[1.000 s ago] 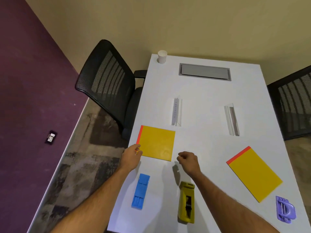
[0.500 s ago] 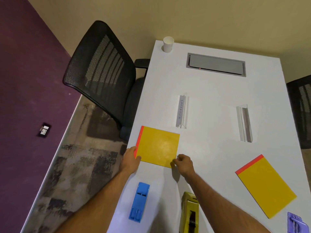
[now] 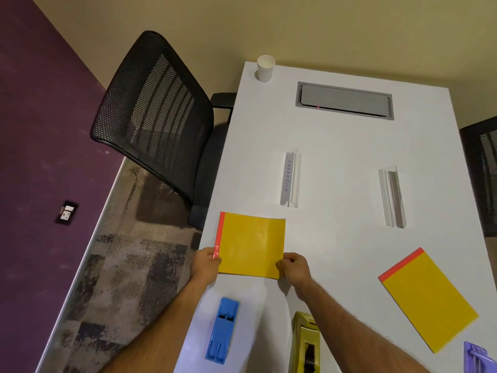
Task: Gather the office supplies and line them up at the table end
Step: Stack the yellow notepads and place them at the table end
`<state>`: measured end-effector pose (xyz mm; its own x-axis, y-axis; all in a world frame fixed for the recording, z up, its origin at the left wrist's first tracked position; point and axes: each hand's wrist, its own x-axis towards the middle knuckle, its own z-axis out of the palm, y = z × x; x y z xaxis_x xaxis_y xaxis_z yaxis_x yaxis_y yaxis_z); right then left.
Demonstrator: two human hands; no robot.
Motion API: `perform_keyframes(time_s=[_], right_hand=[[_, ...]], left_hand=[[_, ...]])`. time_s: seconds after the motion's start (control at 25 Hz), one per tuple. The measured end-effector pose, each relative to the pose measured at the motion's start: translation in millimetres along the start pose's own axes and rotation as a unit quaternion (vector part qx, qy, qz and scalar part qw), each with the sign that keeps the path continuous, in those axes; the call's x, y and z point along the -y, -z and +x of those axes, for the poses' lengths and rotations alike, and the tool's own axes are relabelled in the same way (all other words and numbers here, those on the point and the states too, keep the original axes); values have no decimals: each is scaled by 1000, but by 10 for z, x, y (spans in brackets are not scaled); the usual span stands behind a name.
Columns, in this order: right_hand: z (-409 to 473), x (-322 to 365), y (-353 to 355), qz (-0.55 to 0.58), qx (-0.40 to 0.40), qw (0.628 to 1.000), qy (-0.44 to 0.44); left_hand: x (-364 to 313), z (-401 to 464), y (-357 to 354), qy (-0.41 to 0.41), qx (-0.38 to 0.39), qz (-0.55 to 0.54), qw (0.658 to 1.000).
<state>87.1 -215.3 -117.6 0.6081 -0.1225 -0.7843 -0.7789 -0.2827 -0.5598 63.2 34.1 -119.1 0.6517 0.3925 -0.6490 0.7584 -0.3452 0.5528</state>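
A yellow notepad with a red spine (image 3: 251, 244) lies near the left edge of the white table (image 3: 336, 135). My left hand (image 3: 205, 265) pinches its near left corner at the red strip. My right hand (image 3: 293, 266) pinches its near right corner. A second yellow notepad (image 3: 427, 300) lies at the right. A blue stapler (image 3: 222, 329) and a yellow tape dispenser (image 3: 306, 345) sit near the front edge. A purple item (image 3: 478, 359) shows at the bottom right corner. Two clear acrylic name holders (image 3: 290, 179) (image 3: 392, 196) lie mid-table.
A white paper cup (image 3: 265, 68) stands at the far left corner. A grey cable hatch (image 3: 345, 100) is set into the far end. A black mesh chair (image 3: 156, 114) stands by the left edge, another chair (image 3: 484, 173) at the right.
Both hands moved onto the left notepad: the left went from beside its corner to pinching it, and the right reached in to take the near right corner. The view shifted slightly.
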Motion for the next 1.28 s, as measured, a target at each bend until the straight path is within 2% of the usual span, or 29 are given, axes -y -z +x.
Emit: perform_keyframes(time_s=[0.32,0.48,0.64,0.96,1.28], right_hand=[[-376,41,262,6,-2,998,57],[-718,15,571,13,2,995,101],[-1225,-161,955,77,28,989,125],[-1991,-1047,1954,126,-23,980,151],[-2718,-2233,2941,169,-43,970,167]], left_hand=[[-111,-451,131,-50,37,-137,989],[-153,-749,248,-94,58,-162,981],[-108,-1154,232,-113,106,-170,973],[-132,-2323,-394,-173,149,-180,957],[273,-3622,-1349,-202,151,-181,951]])
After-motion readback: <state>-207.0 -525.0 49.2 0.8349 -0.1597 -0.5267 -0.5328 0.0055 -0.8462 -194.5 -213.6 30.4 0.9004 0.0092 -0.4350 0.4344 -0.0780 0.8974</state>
